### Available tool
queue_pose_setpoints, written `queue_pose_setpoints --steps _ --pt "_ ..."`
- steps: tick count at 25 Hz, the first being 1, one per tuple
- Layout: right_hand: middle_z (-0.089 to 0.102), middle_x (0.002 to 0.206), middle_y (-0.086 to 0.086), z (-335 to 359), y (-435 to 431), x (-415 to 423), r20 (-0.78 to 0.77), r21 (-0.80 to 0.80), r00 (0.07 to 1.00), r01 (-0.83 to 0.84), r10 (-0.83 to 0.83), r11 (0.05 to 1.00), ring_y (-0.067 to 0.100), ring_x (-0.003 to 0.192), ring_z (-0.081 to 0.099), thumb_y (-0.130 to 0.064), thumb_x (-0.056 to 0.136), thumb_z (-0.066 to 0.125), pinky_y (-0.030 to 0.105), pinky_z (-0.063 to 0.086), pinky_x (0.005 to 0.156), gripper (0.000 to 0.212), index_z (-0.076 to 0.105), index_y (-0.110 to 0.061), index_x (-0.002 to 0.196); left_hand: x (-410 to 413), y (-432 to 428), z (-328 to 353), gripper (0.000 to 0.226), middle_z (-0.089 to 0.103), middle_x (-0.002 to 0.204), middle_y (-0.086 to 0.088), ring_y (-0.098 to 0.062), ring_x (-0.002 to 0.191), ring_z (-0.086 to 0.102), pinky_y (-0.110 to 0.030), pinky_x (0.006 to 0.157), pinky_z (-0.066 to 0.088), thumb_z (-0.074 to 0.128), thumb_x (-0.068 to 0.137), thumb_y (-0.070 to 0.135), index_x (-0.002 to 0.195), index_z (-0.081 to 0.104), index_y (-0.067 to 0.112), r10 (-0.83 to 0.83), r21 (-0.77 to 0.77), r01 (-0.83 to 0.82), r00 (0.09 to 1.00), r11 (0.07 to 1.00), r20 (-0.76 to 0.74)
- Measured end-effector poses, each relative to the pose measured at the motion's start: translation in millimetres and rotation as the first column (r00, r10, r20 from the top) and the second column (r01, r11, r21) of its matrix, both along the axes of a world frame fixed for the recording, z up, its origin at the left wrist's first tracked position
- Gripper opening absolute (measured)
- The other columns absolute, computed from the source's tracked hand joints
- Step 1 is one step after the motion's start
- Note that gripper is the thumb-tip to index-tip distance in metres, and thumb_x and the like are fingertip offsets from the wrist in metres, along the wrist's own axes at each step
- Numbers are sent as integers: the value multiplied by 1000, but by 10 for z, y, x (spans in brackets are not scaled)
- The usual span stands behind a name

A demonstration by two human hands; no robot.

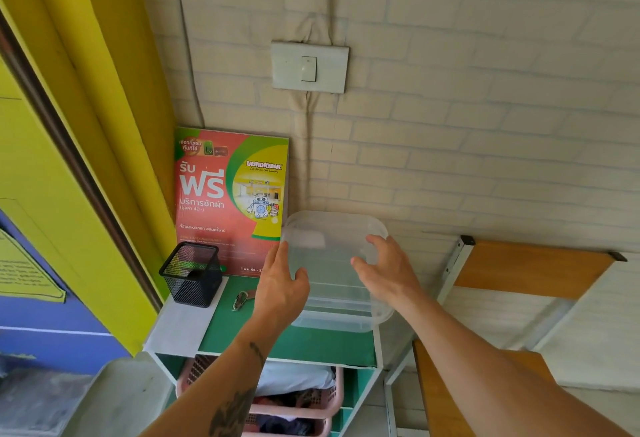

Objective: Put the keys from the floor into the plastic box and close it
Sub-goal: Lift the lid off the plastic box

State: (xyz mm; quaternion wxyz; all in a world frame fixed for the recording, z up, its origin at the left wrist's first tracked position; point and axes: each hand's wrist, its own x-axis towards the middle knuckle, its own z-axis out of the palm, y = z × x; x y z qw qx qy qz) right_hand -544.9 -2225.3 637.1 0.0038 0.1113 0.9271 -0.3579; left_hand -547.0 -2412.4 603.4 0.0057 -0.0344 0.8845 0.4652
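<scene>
Keys (242, 298) on a metal clip lie on the green shelf top (332, 346), low and left of centre in the frame, just left of the left hand (280, 284) and apart from it. Right beside them, at lower centre, the clear plastic box (332, 319) stands on the same top near the brick-pattern wall (450, 125). Its clear lid (325, 239) is tilted up above the box, between the two hands. The left hand lies against the lid's left edge with fingers spread and loose; whether it actually grips cannot be told. The right hand (384, 270) is at the lid's right edge with fingers curled over the rim, and seems to hold it.

The box reaches close to the right edge of the shelf top, with a strip of bare green in front of it toward the near edge. Left of the keys a black mesh cup (192, 274) stands on a white sheet (183, 329). Behind them a red and green laundry poster (225, 201) leans on the wall. Below the top, pink baskets (294, 402) fill the shelf. At lower right stands a wooden chair (519, 270), close beside the shelf.
</scene>
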Motion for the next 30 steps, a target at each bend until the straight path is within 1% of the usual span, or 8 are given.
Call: queue_pose_setpoints --steps 6,10,13,17,20,24,28,30 --pt "28 159 4 30 121 107 -62 -7 997 44 -44 999 25 144 30 -40 93 56 38 28 113 62 37 -21 149 67 186 131 62 29 158 -6 -25 143 31 -41 113 32 49 91 20 149 30 15 52 -56 -63 984 996 -170" --pt "12 166 5 13 446 280 -85 -11 989 123 -123 992 24 151 12 -43 95 54 42 17 118 64 32 -24 152 143 563 182 59 33 156 -9 -33 133 42 -45 102 43 49 89 20 146 34 16 0 -170 -49 961 984 -277" --pt "12 166 3 -1 812 477 -126 -31 973 192 -194 981 23 151 13 -42 96 54 42 19 118 64 33 -23 152 267 984 179 57 28 159 -10 -34 135 41 -45 104 42 49 90 20 146 37 16 -49 -195 -11 952 981 -301" --pt "15 165 5 -41 1530 819 -135 -34 953 270 -272 962 24 151 16 -42 96 54 41 21 118 64 34 -18 152 524 1739 194 56 23 161 -6 -29 140 37 -42 109 38 49 92 21 146 37 16 -128 -230 54 938 972 -321" --pt "17 165 5 -145 2172 1126 -105 -30 943 314 -316 949 24 150 18 -42 95 53 41 22 118 64 34 -17 152 814 2393 146 58 21 162 -5 -25 144 30 -40 116 32 46 93 24 149 32 16 -177 -261 103 944 960 -279" --pt "14 165 6 -417 2890 1473 -27 -47 946 322 -323 946 23 151 16 -42 95 51 42 21 118 65 32 -17 153 1152 3078 -83 59 19 162 -6 -24 145 26 -37 116 27 44 94 25 149 28 14 -238 -297 178 954 938 -182" --pt "13 165 8 -812 3367 1714 110 -25 944 315 -310 949 26 150 17 -43 95 48 43 22 119 66 31 -15 153 1373 3486 -410 63 4 165 -2 -23 149 14 -40 119 24 38 97 36 153 16 17 -335 -325 320 942 890 10" --pt "23 161 10 -1068 3507 1764 172 -5 936 312 -306 950 29 144 30 -45 93 48 46 33 115 64 38 -14 148 1413 3580 -636 66 -4 165 0 -23 150 11 -42 120 24 36 97 39 154 11 19 -385 -331 406 914 852 130"
